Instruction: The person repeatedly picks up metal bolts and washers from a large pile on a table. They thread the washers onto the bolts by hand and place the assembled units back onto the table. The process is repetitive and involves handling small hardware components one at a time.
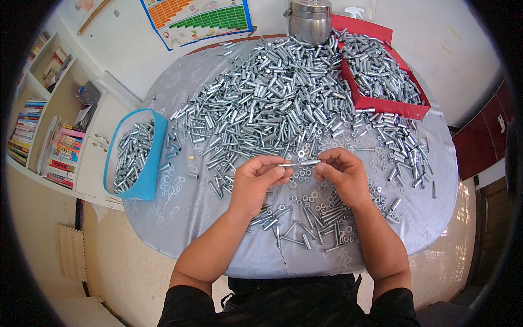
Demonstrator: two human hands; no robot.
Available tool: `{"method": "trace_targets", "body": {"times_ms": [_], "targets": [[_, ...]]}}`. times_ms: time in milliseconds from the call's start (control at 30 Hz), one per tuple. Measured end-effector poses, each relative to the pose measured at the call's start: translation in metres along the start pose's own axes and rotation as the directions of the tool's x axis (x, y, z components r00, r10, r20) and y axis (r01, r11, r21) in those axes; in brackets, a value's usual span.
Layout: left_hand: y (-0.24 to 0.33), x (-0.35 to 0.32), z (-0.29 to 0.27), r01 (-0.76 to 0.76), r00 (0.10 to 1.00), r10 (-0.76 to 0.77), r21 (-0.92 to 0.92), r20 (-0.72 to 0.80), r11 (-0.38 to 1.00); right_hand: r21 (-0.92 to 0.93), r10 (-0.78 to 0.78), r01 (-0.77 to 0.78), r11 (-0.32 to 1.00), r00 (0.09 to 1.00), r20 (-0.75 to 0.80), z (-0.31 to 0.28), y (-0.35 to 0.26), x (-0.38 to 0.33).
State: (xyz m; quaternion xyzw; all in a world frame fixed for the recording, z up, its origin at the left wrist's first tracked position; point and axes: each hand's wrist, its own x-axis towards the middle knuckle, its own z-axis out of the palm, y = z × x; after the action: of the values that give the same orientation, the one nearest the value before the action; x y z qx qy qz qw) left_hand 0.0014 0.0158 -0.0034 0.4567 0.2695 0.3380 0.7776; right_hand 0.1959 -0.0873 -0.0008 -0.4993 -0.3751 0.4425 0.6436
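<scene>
Between my two hands, a slim metal bolt lies level, with a thicker silver sleeve around or against its right part. My left hand pinches the bolt's left end between thumb and fingers. At the other end, my right hand closes its fingertips on the sleeve. Whether the bolt sits inside the sleeve is hard to tell. Under the hands are scattered washers and nuts. Loose bolts and sleeves lie nearer to me.
A large heap of metal sleeves and bolts covers the table's far half. Filled boxes stand either side: a blue one left, a red one back right. Behind the heap is a steel pot. The table has a grey cloth.
</scene>
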Motion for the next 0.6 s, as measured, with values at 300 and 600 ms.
{"method": "trace_targets", "body": {"times_ms": [300, 600], "targets": [[-0.001, -0.004, 0.004, 0.004, 0.999, -0.013, 0.226, 0.039, 0.974, -0.205, 0.008, -0.001, 0.979, 1.000, 0.029, -0.002, 0.004, -0.003], [-0.002, -0.009, 0.008, -0.003, 0.989, -0.038, 0.282, 0.140, 0.959, -0.481, -0.089, 0.101, 0.871, 0.995, 0.048, 0.007, -0.010, -0.007]]}}
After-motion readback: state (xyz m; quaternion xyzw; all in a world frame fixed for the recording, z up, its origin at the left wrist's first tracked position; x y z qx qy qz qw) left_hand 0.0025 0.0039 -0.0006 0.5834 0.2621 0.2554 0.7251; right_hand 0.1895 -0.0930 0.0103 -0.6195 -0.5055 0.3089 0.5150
